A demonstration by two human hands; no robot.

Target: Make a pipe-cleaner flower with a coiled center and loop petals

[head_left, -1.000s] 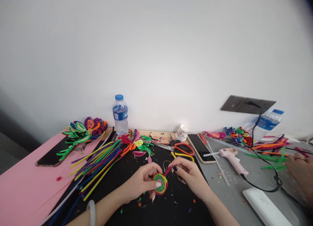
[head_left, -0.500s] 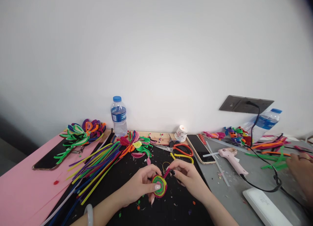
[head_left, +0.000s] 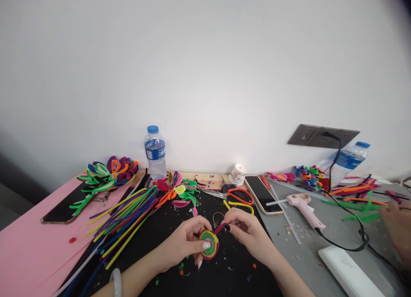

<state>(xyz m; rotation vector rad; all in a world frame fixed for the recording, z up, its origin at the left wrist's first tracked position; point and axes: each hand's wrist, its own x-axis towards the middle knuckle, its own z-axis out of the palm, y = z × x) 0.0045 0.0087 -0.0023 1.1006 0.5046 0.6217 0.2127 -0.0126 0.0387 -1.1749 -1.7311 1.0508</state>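
Observation:
My left hand (head_left: 190, 242) pinches a flat coil of pipe cleaner (head_left: 212, 246), wound in rings of green, yellow and dark pink. The thumb lies across its face and hides part of the middle. At the coil's upper right, a loose dark pink pipe cleaner end (head_left: 218, 229) sticks out. My right hand (head_left: 244, 232) grips that end between thumb and forefinger. Just beyond the hands lie scissors (head_left: 239, 197) with orange and yellow handles. A bundle of coloured pipe cleaners (head_left: 128, 222) rests left of my left hand, and a pipe cleaner flower (head_left: 175, 192) lies behind it.
Water bottles (head_left: 156, 153) stand by the wall at left and right. A phone (head_left: 263, 196), a pink glue gun (head_left: 306, 211) with its black cord and a white box (head_left: 346, 267) lie rightward. A paper cup (head_left: 237, 175) sits upside down. Another person's hand (head_left: 396, 226) is at far right.
My right hand has shifted very slightly, and the dark pink end now slants lower toward the right. The coil stays in my left hand. The other person's hand has moved a little.

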